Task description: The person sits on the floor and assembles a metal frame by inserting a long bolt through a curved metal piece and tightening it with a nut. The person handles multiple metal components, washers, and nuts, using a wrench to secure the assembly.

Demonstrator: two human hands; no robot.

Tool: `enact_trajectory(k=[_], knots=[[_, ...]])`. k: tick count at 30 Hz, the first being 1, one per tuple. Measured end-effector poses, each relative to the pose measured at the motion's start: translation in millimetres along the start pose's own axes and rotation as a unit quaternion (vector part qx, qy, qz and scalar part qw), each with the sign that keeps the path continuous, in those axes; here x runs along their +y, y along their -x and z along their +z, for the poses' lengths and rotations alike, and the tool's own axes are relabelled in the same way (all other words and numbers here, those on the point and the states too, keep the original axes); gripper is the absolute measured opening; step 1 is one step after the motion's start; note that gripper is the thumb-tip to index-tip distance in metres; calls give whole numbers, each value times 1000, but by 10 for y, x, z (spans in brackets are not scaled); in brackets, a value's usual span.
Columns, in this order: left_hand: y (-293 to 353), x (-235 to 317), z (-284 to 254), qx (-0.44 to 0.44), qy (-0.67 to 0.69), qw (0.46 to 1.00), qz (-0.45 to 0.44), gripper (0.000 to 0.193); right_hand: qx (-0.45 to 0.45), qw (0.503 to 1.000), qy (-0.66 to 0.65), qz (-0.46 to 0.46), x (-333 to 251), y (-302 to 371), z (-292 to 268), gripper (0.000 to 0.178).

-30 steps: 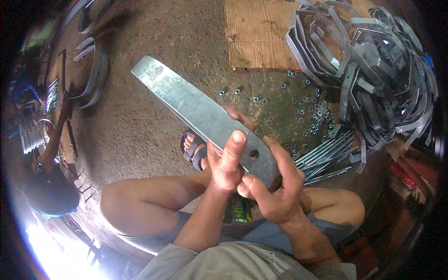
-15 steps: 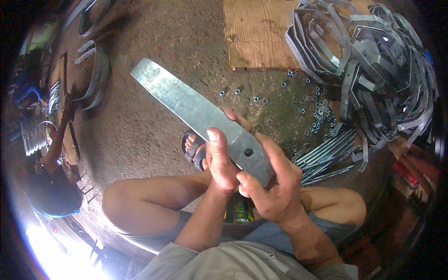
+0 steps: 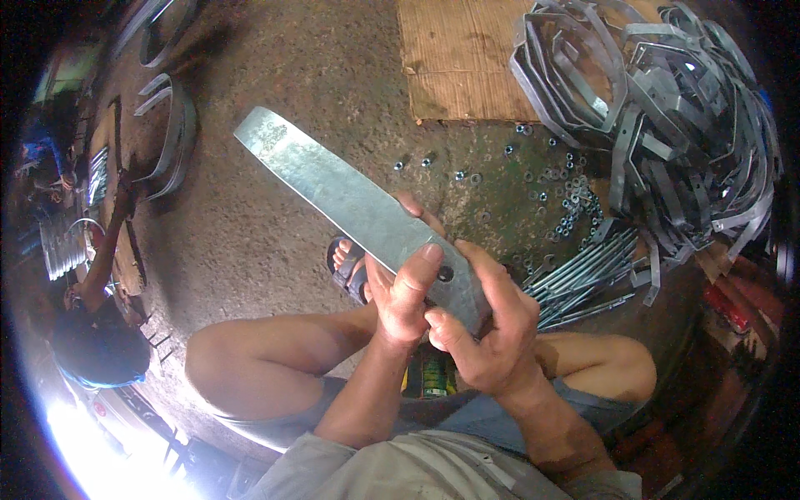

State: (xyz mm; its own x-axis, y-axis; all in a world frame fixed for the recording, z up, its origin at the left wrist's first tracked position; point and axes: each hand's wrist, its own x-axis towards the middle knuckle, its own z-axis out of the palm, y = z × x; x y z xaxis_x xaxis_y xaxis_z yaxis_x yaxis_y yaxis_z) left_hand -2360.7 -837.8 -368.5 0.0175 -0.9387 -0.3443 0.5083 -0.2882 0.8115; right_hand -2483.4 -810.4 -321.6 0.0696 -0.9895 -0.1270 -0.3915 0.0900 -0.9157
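Observation:
A flat galvanized metal strap (image 3: 342, 197) with a curved far end slants across in front of me, its near end between my two hands. One dark round hole shows near that end. My left hand (image 3: 402, 293) wraps round the strap from below, its thumb pressed on the top face beside the hole and its fingertips at the far edge. With my right hand (image 3: 496, 329) I grip the near end, thumb at the lower edge and index finger along the far edge. What lies under the strap is hidden.
Nuts and washers (image 3: 575, 196) lie scattered on the floor beside a bundle of threaded rods (image 3: 583, 275). Bent metal straps (image 3: 692, 133) form a big heap at the far right, near cardboard (image 3: 467, 75). More curved straps (image 3: 177, 142) lie far left; another person (image 3: 100, 342) sits at the left.
My left thumb has moved right and lies down on the strap next to the hole. The strap and my right hand have hardly moved.

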Motion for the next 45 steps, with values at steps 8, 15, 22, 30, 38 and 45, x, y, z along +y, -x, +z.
enact_trajectory(k=[8,15,22,30,38,45], knots=[[23,-15,5,14,3,1000,-22,51,21,1000,-1,7,89,80,20,63],[24,-31,135,9,21,1000,9,50,53,998,29,-35,155,113,11,64],[34,-86,111,11,29,999,11,53,16,991,-125,41,340,217,-52,67],[19,-118,199,49,12,998,39,56,125,948,12,293,1991,-575,-68,28],[-24,-99,50,-18,7,1000,-6,58,47,944,247,215,2987,-1056,489,30],[-55,-132,160,-20,39,999,-7,56,-39,926,323,189,2861,-1215,329,19]])
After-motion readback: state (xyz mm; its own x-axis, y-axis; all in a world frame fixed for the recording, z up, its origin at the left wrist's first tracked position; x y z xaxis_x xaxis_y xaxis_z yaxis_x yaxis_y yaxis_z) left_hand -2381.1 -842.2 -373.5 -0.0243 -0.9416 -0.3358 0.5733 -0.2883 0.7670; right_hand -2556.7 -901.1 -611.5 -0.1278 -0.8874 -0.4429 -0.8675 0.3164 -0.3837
